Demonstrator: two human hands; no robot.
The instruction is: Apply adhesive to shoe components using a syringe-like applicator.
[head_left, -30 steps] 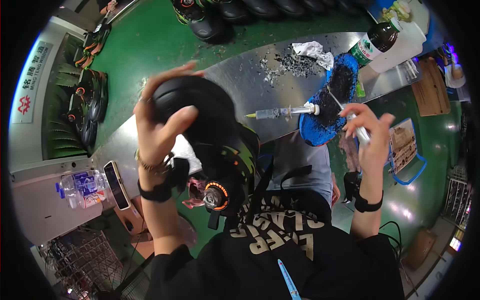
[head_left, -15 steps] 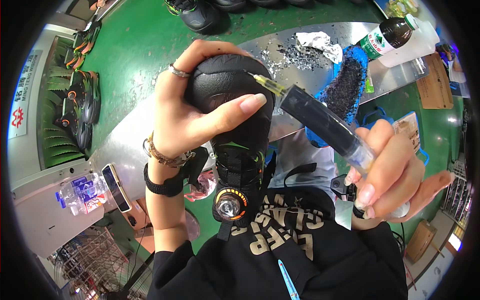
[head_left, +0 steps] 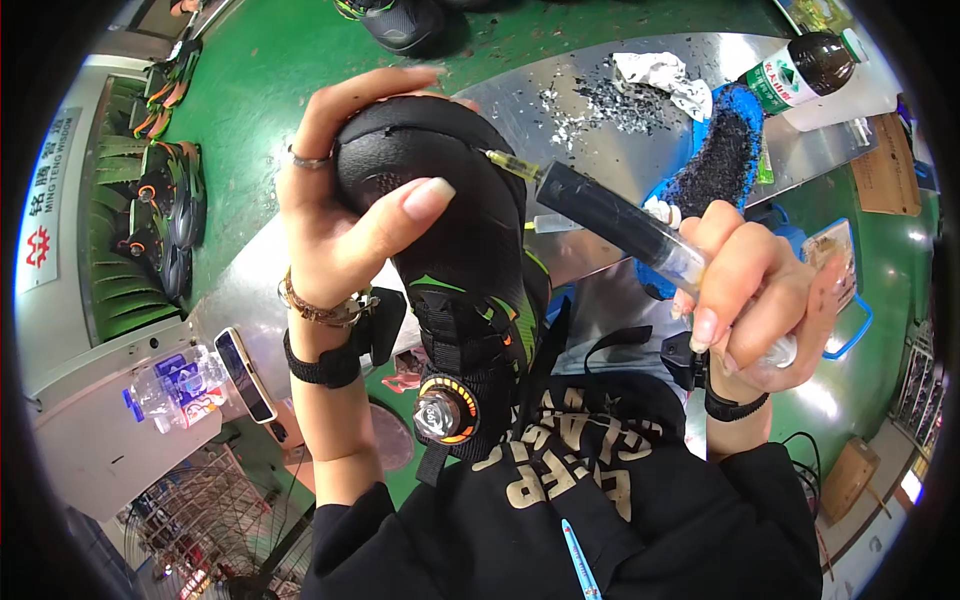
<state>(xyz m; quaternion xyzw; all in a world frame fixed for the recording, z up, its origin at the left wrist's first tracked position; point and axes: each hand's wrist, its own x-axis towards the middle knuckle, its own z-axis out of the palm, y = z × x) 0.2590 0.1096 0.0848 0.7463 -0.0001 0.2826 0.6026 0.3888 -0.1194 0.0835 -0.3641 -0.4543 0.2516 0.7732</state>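
Note:
My left hand [head_left: 330,235] is wrapped round the toe of a black shoe [head_left: 450,225], its thumb lying across the upper. Green trim and a round dial [head_left: 445,410] with an orange ring show on the shoe, which is held up with its toe away from me. A large syringe [head_left: 615,215] filled with black liquid is gripped in my right hand [head_left: 765,295]. Its yellowish needle hub points left, the tip at the right side of the toe; whether it touches I cannot tell. Behind the shoe lies part of a second, paler syringe [head_left: 560,223].
A metal table [head_left: 510,95] carries black and white scraps, a crumpled white tissue [head_left: 665,80] and a blue, sole-shaped piece [head_left: 715,155] covered in black bits. A dark bottle [head_left: 800,75] stands far right. At left are a phone [head_left: 245,375] and clear plastic bottles [head_left: 175,390].
The shoe has shifted left and turned, showing more of its right side. My right hand has brought the syringe slightly left with it. The paler syringe has come into view.

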